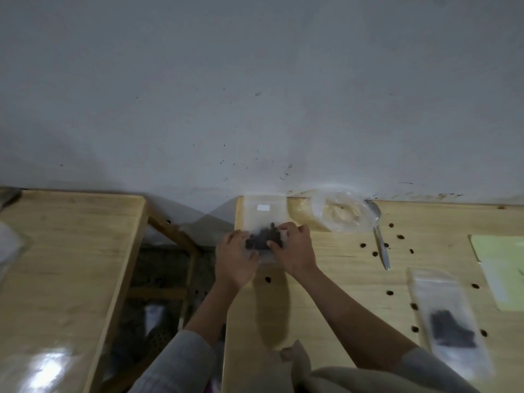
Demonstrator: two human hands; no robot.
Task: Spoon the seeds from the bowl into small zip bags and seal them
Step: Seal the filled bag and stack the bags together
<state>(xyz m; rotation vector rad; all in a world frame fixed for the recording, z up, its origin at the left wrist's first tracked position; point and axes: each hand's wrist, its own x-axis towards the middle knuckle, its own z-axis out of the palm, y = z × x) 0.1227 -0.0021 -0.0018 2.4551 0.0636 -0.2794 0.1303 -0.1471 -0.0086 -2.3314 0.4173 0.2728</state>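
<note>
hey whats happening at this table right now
A person is packing dark seeds into small clear zip bags. Both hands, left hand and right hand, grip one zip bag with seeds in it at the table's far left corner. The spoon lies unused beside a clear bowl by the wall. Another filled bag lies to the right, and loose seeds are scattered on the wood.

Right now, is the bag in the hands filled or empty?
Filled: dark seeds show through the clear bag that both hands grip.
</note>
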